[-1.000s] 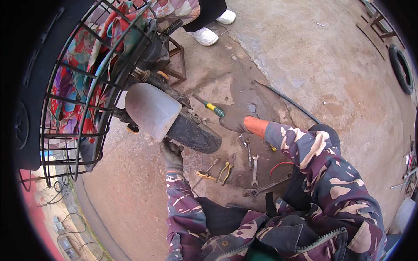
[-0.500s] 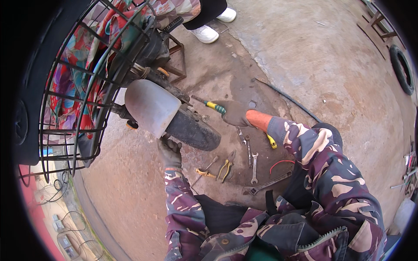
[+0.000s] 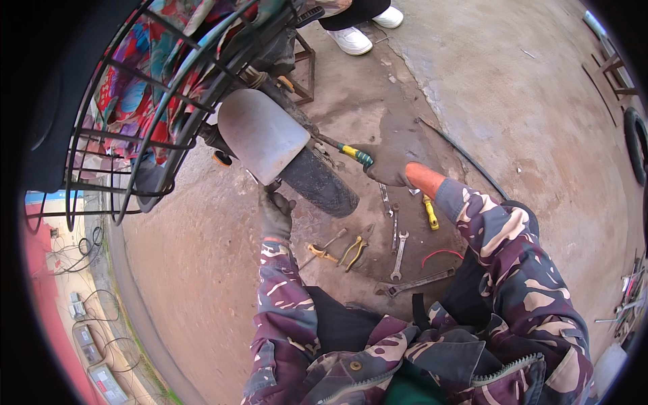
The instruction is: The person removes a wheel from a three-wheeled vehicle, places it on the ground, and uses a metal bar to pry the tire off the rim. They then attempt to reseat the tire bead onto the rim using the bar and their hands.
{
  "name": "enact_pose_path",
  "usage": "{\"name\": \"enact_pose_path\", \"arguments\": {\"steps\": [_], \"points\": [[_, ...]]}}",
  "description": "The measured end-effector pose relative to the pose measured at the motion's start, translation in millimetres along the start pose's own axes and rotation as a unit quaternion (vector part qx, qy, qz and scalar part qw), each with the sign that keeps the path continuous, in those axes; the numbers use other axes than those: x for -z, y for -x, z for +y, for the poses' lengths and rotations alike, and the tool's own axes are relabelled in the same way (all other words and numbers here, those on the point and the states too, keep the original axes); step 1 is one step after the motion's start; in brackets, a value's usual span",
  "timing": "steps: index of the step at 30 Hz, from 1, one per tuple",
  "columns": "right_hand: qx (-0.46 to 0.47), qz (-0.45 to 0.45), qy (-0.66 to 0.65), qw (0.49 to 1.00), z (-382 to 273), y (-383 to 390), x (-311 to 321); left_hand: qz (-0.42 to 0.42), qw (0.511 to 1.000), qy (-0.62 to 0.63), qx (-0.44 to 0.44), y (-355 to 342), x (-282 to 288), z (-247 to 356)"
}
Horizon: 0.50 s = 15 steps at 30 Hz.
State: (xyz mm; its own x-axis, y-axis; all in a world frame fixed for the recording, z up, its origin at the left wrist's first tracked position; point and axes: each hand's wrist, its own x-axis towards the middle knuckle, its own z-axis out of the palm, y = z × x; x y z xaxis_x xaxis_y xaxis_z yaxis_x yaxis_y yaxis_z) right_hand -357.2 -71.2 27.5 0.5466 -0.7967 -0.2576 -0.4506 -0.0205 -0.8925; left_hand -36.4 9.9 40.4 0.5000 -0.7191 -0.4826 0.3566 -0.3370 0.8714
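My right hand [image 3: 388, 167], in a grey-brown glove, is closed around the yellow-and-green handle of a screwdriver [image 3: 356, 154]. Its shaft points left and reaches the right side of the motorcycle's front wheel [image 3: 322, 185]. A pale grey front fender [image 3: 263, 128] covers the upper part of that tyre. On the wheel's other side, my gloved left hand [image 3: 275, 214] is closed at the fender's lower left edge. A thin metallic piece [image 3: 252, 177] shows just above its fingers, but what the hand grips is mostly hidden.
Pliers [image 3: 354, 255], an open-ended wrench [image 3: 399, 256], an adjustable wrench [image 3: 418, 282] and a yellow-handled tool [image 3: 430, 212] lie on the concrete. The wire basket [image 3: 152, 145] holds floral cloth. Beyond stand a person's white shoes [image 3: 352, 42]; a dark bar [image 3: 466, 156] lies right.
My view has shifted, so the wheel and floor tools appear farther right and higher. The screwdriver stays in my right hand against the wheel's side; my left hand stays by the fender.
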Motion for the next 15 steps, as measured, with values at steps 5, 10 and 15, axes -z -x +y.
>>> {"name": "enact_pose_path", "arguments": {"steps": [5,10,15], "points": [[-0.1,-0.023,-0.127,0.987,1.5,6.3,-5.3,-0.088,0.996,-0.013,0.001,-3.5,-1.4,-1.7],[-0.161,-0.041,-0.011,0.986,40.6,13.9,-27.7,-0.119,0.993,-0.001,-0.005,-11.5,-2.2,-0.6],[-0.203,-0.124,0.097,0.966,52.7,25.9,-35.1,-0.109,0.994,0.009,-0.001,-15.5,-2.8,-0.6]]}}
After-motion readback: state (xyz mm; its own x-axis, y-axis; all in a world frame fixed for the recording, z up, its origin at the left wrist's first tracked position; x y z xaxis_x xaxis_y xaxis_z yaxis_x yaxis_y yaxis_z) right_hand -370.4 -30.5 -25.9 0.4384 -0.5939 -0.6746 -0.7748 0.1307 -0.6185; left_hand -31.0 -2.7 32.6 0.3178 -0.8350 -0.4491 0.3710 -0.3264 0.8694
